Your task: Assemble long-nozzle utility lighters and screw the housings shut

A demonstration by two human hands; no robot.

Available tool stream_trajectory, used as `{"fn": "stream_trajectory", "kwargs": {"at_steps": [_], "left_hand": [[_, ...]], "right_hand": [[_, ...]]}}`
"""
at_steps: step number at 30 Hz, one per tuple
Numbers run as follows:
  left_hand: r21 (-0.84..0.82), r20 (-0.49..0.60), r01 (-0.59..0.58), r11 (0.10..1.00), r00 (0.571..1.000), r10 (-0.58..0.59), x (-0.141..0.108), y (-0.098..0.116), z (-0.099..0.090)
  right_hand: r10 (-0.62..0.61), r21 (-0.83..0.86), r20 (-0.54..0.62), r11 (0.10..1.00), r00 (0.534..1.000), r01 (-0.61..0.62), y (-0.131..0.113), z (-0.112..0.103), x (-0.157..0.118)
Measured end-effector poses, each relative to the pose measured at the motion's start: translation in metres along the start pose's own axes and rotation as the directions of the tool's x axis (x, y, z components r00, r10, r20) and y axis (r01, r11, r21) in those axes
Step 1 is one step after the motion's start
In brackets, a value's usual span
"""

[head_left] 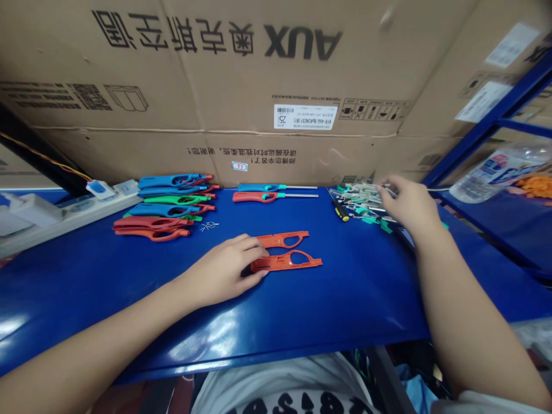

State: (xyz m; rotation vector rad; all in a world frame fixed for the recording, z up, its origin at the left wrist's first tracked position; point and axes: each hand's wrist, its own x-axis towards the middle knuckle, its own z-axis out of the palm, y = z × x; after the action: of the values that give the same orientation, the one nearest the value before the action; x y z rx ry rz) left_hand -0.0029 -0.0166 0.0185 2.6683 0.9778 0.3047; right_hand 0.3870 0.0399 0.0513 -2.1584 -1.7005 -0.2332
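Lying nr R hand: screwdriver, rods.

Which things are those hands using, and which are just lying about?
Probably in use:
orange handle halves at the left hand
parts pile at the right hand
stacked coloured handles

Seemingly just there:
plastic bottle
power strip
cardboard box

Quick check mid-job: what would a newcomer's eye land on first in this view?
Probably the big upside-down AUX lettering on the cardboard behind the blue tabletop. Next, two orange handle halves near the middle, at the left hand, and stacked coloured handles at the back left. The right hand is at a metal-and-green heap, back right.
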Motion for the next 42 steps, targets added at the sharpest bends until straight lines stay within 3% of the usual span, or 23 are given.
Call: {"fn": "stream_trajectory", "kwargs": {"at_steps": [2, 5, 9, 11, 15, 16, 18, 21, 23, 25, 27, 32, 34, 38, 42], "left_hand": [[0.006, 0.002, 0.003, 1.0, 1.0, -0.003, -0.001, -0.002, -0.002], [0.019, 0.01, 0.023, 1.0, 1.0, -0.024, -0.003, -0.005, -0.008], [0.07, 0.022, 0.057, 0.996, 0.998, -0.058, -0.006, -0.005, -0.016], [0.057, -0.04, 0.075, 0.996, 0.996, -0.073, -0.006, -0.003, -0.017], [-0.171, -0.267, 0.144, 0.975, 0.946, -0.186, -0.003, 0.002, -0.007], [-0.255, -0.277, 0.147, 0.956, 0.936, -0.218, -0.002, 0.003, -0.004], [-0.48, -0.227, 0.12, 0.869, 0.94, -0.255, 0.0, 0.006, 0.004], [-0.834, -0.056, 0.092, 0.543, 0.967, -0.249, 0.004, 0.013, 0.014], [-0.92, 0.043, 0.124, 0.371, 0.975, -0.219, 0.005, 0.017, 0.017], [-0.936, 0.079, 0.142, 0.322, 0.976, -0.202, 0.006, 0.019, 0.018], [-0.928, 0.054, 0.128, 0.35, 0.975, -0.214, 0.006, 0.018, 0.017], [-0.82, -0.109, 0.057, 0.57, 0.961, -0.253, 0.003, 0.013, 0.011], [-0.73, -0.195, 0.028, 0.683, 0.949, -0.247, 0.002, 0.013, 0.009], [-0.556, -0.279, 0.001, 0.831, 0.942, -0.187, 0.001, 0.018, 0.007], [-0.497, -0.318, 0.01, 0.868, 0.928, -0.193, -0.001, 0.022, 0.008]], "right_hand": [[-0.061, 0.105, -0.082, 0.992, 0.995, 0.069, -0.001, 0.0, -0.001], [-0.255, 0.263, -0.211, 0.915, 0.944, 0.306, -0.007, 0.002, -0.004], [-0.511, 0.286, -0.267, 0.767, 0.817, 0.574, -0.028, 0.006, -0.018], [-0.594, 0.308, -0.274, 0.691, 0.757, 0.654, -0.044, 0.011, -0.03], [-0.771, 0.374, -0.241, 0.487, 0.59, 0.789, -0.078, 0.02, -0.062], [-0.801, 0.385, -0.235, 0.443, 0.55, 0.81, -0.085, 0.022, -0.07], [-0.843, 0.382, -0.26, 0.358, 0.471, 0.852, -0.096, 0.025, -0.082], [-0.872, 0.377, -0.276, 0.29, 0.405, 0.88, -0.103, 0.028, -0.093], [-0.896, 0.413, -0.253, 0.242, 0.366, 0.878, -0.105, 0.03, -0.095], [-0.906, 0.478, -0.239, 0.203, 0.349, 0.854, -0.105, 0.032, -0.096], [-0.897, 0.541, -0.247, 0.186, 0.367, 0.82, -0.105, 0.034, -0.097], [-0.831, 0.627, -0.265, 0.237, 0.49, 0.742, -0.106, 0.036, -0.097], [-0.817, 0.658, -0.269, 0.231, 0.51, 0.717, -0.107, 0.035, -0.095], [-0.829, 0.657, -0.267, 0.216, 0.491, 0.722, -0.106, 0.033, -0.091], [-0.862, 0.549, -0.282, 0.216, 0.422, 0.808, -0.105, 0.032, -0.092]]}}
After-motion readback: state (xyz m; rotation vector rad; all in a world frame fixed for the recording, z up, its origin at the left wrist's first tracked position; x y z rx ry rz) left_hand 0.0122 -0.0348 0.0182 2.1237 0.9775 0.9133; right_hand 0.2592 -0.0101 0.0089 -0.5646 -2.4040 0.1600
